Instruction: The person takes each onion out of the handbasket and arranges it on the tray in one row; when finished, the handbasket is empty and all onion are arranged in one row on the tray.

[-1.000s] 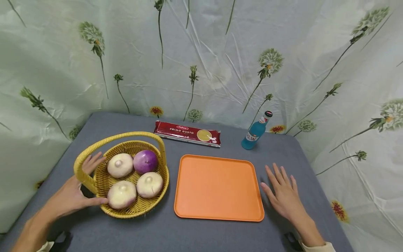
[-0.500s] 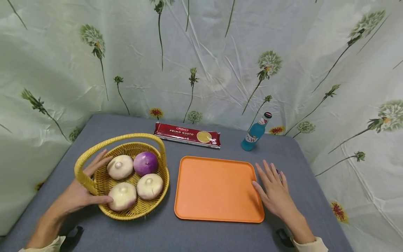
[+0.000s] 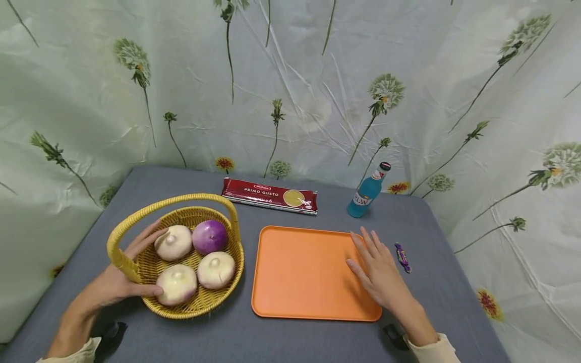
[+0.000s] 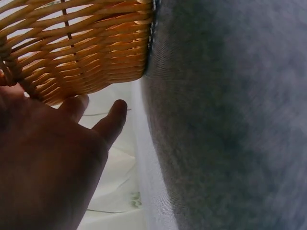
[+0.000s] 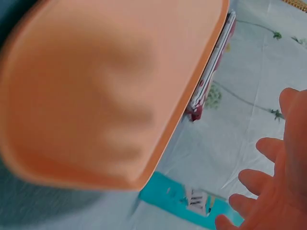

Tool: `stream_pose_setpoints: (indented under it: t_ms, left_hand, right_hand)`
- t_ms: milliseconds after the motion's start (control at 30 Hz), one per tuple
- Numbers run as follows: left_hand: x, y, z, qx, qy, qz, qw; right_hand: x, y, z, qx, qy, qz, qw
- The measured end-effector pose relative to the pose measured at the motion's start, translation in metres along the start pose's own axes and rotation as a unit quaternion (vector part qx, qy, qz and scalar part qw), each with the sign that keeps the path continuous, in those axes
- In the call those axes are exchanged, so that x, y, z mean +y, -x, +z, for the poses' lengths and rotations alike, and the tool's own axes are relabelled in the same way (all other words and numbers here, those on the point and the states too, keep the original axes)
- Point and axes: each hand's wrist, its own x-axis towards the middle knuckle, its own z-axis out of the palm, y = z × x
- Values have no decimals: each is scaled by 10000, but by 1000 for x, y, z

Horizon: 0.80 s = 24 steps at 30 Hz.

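Note:
My left hand (image 3: 120, 280) lies against the left side of a yellow wicker basket (image 3: 209, 297), fingers and thumb spread either side of the handle's base. In the left wrist view, two fingertips (image 4: 117, 112) stick out beside the woven wall. Several round, turnip-like vegetables (image 3: 177, 285) sit in the basket, mostly whitish, one showing its purple side (image 3: 210, 237). The thumb tip overlaps the nearest one. My right hand (image 3: 381, 275), fingers extended and holding nothing, hovers over the right edge of an orange tray (image 3: 299, 272). Its shadow falls on the tray in the right wrist view.
A red pasta packet (image 3: 270, 195) lies behind the tray. To its right stands a blue bottle (image 3: 366, 191) with a dark cap. A small purple wrapped candy (image 3: 402, 258) lies right of my right hand. Flowered cloth (image 3: 317, 91) hangs behind the grey table (image 3: 308, 343).
My right hand has moved left from beside the tray to over its right edge, uncovering the candy. My left hand has shifted slightly right against the basket. The basket and tray stay put.

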Motion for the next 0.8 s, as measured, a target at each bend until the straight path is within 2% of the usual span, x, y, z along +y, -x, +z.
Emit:
stream_pose_setpoints:
  t_ms: [167,333,467,800]
  left_hand:
    - [-1,1,-1,-67,-211,27,9998]
    - [-1,3,0,-93,-209,-79,9997]
    - [-2,4,1,-57,-214,-98,9997]
    - [-2,4,2,-23,-191,-226,9996]
  right_hand:
    - [-12,-3,1,-39,43,-250,9997]
    - [-24,-8,-4,-167,85,-346,9992]
    - [-35,-13,-7,-226,-2,-485,9986]
    - [-58,-22,-5,-246,-365,-1122,9927]
